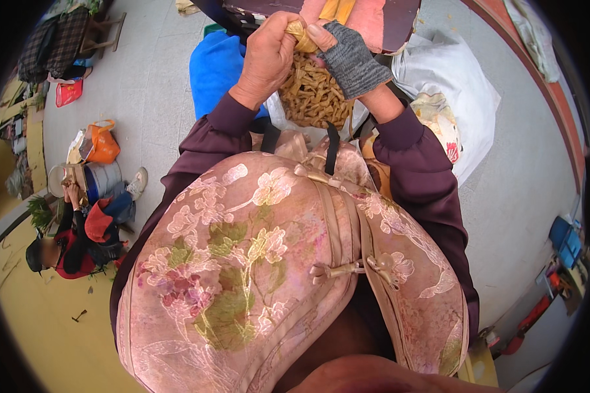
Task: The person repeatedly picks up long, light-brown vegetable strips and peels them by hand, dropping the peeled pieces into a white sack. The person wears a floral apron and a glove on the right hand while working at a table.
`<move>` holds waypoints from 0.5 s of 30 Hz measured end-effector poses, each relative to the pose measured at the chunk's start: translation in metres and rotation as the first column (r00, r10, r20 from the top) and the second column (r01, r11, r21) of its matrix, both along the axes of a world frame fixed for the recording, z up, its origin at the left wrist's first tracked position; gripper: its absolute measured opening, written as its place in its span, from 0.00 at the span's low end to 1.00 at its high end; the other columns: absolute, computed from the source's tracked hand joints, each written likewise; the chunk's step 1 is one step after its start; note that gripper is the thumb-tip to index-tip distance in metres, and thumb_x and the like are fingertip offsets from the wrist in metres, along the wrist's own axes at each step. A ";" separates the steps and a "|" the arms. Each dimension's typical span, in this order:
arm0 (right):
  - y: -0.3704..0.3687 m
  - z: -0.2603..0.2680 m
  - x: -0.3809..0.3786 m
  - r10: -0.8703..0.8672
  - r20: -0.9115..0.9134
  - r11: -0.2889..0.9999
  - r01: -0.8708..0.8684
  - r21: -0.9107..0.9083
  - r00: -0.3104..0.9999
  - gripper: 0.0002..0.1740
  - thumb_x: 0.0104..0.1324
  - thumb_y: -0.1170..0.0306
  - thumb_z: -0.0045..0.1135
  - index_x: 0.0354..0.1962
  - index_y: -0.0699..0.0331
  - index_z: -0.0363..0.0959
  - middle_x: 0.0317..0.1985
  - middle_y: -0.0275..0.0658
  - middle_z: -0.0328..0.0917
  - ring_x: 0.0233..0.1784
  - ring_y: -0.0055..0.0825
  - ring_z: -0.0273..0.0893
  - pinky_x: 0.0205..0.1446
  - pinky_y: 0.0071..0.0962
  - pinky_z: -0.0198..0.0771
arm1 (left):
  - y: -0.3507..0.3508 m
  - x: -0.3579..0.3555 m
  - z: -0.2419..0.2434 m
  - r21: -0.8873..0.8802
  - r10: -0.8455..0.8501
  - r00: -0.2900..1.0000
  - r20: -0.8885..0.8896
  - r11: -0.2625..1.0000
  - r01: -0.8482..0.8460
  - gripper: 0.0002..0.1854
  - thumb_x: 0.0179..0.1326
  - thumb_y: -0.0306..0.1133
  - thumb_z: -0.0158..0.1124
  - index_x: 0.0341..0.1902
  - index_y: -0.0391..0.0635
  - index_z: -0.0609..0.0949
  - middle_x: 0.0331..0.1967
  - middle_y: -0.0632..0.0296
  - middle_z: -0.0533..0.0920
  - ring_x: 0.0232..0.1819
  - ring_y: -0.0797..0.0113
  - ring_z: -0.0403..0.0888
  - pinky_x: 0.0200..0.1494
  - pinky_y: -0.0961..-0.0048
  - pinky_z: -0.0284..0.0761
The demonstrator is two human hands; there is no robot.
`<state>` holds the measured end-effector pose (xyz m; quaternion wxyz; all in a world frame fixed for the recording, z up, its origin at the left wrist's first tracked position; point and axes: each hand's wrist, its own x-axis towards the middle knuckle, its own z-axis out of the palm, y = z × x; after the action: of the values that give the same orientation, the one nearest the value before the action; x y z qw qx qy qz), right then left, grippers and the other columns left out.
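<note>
A folded tan strip (302, 37), perhaps dried leaf or husk, is pinched between both hands near the top of the view. My left hand (268, 54) is bare and grips its left end. On my right hand (349, 59) is a grey knitted fingerless glove, and its thumb presses the strip's right side. Just below the hands, many small brown twisted pieces (314, 93) fill a white-lined container. Beyond them, flat yellowish strips (338, 11) lie on a pink cloth (368, 27) over a dark worn board (400, 22). The fingers partly hide the strip.
A blue cloth (214, 71) is left of the brown pieces, and a large white plastic sack (464, 93) is on the right. Further left, another person (73, 245) sits working by a white-and-blue bucket (103, 179) and an orange bag (103, 142). Grey tiles (162, 98) cover the floor.
</note>
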<state>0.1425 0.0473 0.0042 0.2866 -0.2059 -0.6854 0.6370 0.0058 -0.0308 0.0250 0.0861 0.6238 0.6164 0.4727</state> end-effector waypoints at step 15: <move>0.010 0.016 0.014 0.103 -0.045 0.923 -0.112 -0.368 0.994 0.15 0.63 0.59 0.57 0.36 0.64 0.79 0.20 0.30 0.72 0.23 0.14 0.67 0.25 0.15 0.61 | 0.008 -0.016 -0.006 -0.085 -0.165 0.772 0.613 0.958 0.273 0.08 0.65 0.26 0.53 0.46 0.38 0.75 0.35 0.63 0.80 0.40 0.75 0.79 0.45 0.80 0.74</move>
<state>0.1566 0.0573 0.0203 0.2158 -0.2103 -0.5596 0.7720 -0.0103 -0.0229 0.0187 0.3839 0.5000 0.5178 0.5783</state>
